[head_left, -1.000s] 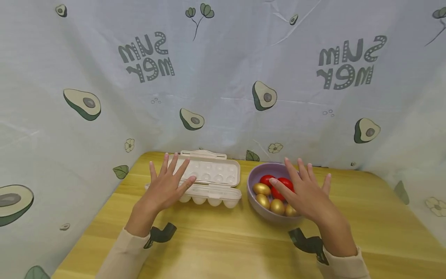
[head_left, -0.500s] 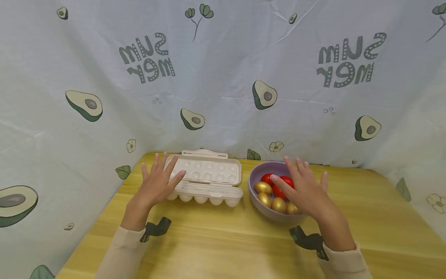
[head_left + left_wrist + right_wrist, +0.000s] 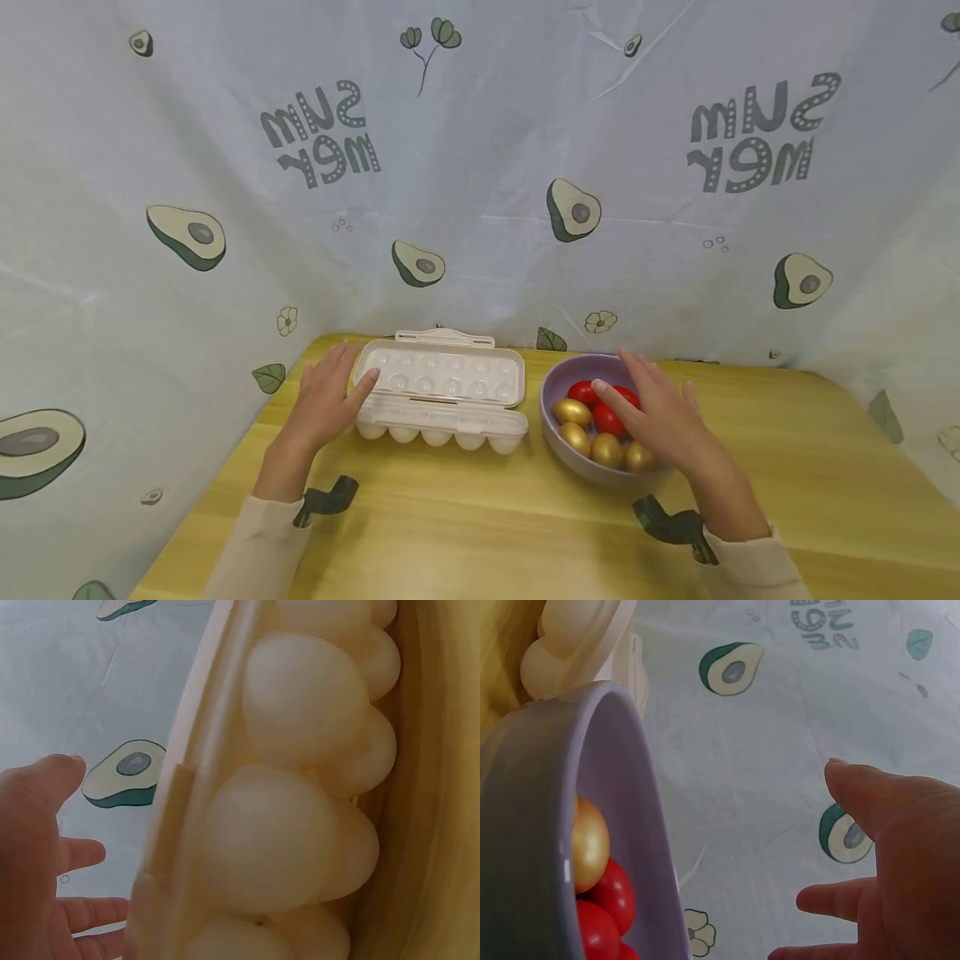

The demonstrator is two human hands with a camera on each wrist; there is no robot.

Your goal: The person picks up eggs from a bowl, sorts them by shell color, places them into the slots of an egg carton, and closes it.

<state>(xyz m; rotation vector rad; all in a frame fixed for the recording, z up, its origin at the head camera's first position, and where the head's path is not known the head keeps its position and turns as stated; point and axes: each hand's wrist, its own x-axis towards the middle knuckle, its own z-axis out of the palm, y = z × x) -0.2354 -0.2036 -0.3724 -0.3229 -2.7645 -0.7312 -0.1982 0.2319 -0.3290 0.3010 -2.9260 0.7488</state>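
Observation:
A white plastic egg carton (image 3: 450,371) stands with its lid raised at the back of the table, its rounded cups (image 3: 277,840) bulging below the rim. At the carton's left end is my left hand (image 3: 318,404), fingers extended and holding nothing. To the carton's right sits a purple bowl (image 3: 555,375) with red eggs (image 3: 609,419) and gold eggs (image 3: 607,450) in it. My right hand (image 3: 667,417) overlaps the bowl's right side in the head view, its fingers spread and nothing in them. In the right wrist view the thumb and fingers (image 3: 832,898) show apart from the bowl.
The wooden table (image 3: 465,533) carries the carton and bowl, close to its back edge. Behind and beside it hangs a pale curtain (image 3: 480,167) printed with avocados. A dark wrist mount (image 3: 330,497) sticks out inward from the left cuff, another mount (image 3: 667,523) from the right.
My left hand has moved left, off the carton's lid to beside its left end. The right hand stays over the bowl's right side, its fingers drawn closer together.

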